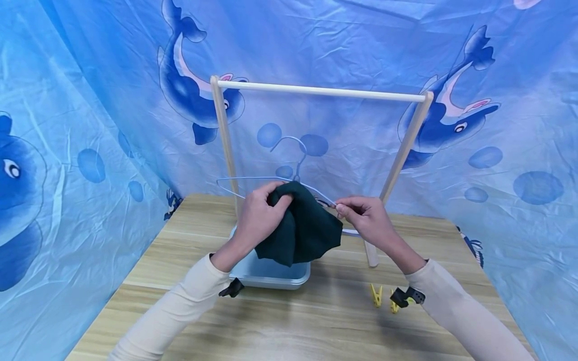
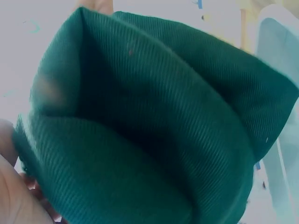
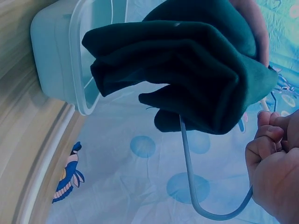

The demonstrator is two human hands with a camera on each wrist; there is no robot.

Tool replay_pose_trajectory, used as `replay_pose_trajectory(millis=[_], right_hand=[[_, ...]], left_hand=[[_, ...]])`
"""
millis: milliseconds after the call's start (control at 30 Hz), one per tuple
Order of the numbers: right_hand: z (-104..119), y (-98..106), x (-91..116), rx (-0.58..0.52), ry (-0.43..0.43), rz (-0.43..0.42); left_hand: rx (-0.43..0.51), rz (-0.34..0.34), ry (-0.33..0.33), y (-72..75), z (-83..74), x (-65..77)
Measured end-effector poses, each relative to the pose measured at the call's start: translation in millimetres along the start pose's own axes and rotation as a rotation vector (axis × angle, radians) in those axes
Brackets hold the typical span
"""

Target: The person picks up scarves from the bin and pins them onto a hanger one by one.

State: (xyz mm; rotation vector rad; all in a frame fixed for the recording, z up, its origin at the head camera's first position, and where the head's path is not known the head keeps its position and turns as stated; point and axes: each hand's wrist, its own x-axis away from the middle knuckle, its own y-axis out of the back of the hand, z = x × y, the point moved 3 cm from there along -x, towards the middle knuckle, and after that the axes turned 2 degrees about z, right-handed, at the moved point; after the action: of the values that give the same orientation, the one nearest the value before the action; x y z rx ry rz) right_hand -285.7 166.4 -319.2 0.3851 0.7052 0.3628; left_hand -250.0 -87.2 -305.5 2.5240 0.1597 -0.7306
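A dark green ribbed cloth [image 1: 311,225] hangs bunched over the middle of a light blue wire hanger [image 1: 257,178], just under its hook. My left hand [image 1: 264,213] pinches the cloth's upper edge between thumb and fingers. In the left wrist view the green cloth [image 2: 154,107] fills most of the picture in deep folds. My right hand [image 1: 363,215] pinches the hanger's right shoulder, close to the cloth's edge. From the right wrist, the hanger's bent end [image 3: 219,215] runs from the right hand [image 3: 275,163] up behind the cloth [image 3: 187,65].
A pale blue plastic basin [image 1: 271,281] stands on the wooden table [image 1: 180,296] below the cloth. Behind the hands rises a wooden rack with a white rail [image 1: 320,91]. Two yellow clothespins [image 1: 376,295] lie near the right wrist. Blue dolphin-print curtain surrounds the table.
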Motion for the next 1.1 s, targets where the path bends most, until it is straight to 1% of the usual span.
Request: replay_pose_trajectory(millis=[100, 200, 267, 367, 467, 600, 667, 800, 867, 933, 1100], right_hand=[[1, 0, 1, -0.004, 0.009, 0.006], [2, 1, 1, -0.007, 0.019, 0.010], [3, 1, 2, -0.012, 0.020, 0.012], [2, 1, 2, -0.017, 0.009, 0.014], [1, 2, 2, -0.026, 0.002, 0.017], [1, 3, 3, -0.031, 0.006, 0.025], [2, 3, 3, -0.030, 0.009, 0.032], [4, 5, 3, -0.026, 0.018, 0.038], [5, 6, 3, -0.029, 0.030, 0.036], [5, 7, 2, -0.033, 0.047, 0.040], [4, 5, 2, -0.039, 0.073, 0.075]], left_hand=[[-0.010, 0.017, 0.021, -4.2, 1.4, 0.8], [-0.071, 0.019, 0.033, -6.7, 1.9, -0.1], [-0.128, 0.016, 0.026, -7.9, 1.5, -1.2], [-0.211, 0.026, -0.010, -10.1, 0.9, -4.1], [-0.245, 0.073, -0.036, -13.2, 0.9, -7.0], [-0.261, 0.159, -0.016, -15.9, 3.8, -9.7], [-0.284, 0.195, -0.004, -15.7, 5.7, -10.2], [-0.318, 0.250, -0.013, -14.5, 10.1, -12.1], [-0.316, 0.277, 0.004, -13.6, 13.9, -13.4], [-0.303, 0.306, 0.045, -12.3, 18.3, -14.7], [-0.304, 0.406, 0.193, -8.4, 31.3, -16.9]])
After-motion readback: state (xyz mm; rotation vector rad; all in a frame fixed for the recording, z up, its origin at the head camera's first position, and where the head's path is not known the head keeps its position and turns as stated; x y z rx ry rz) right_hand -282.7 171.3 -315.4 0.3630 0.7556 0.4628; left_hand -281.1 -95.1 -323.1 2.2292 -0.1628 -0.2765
